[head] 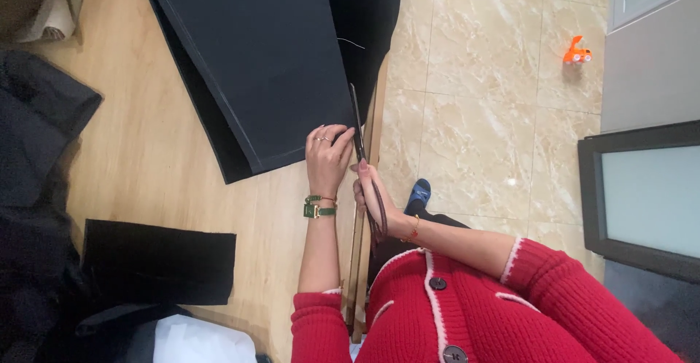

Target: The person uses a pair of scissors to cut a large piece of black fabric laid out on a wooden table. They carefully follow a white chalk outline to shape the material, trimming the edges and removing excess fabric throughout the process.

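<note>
I am standing at what looks like a small tailoring or sewing workroom, perhaps one set up inside a home. The wooden counter [168, 151] is my landmark: a big panel of black fabric [255, 57] lies spread flat across it, with a smaller cut piece of black cloth [157, 261] nearer to me on the same top and a heap of dark garments [36, 159] piled along its far left side. Beyond the counter's right edge runs a glossy beige tiled floor [481, 93], where a little orange toy [576, 51] sits, which gives the room its domestic feel.
</note>
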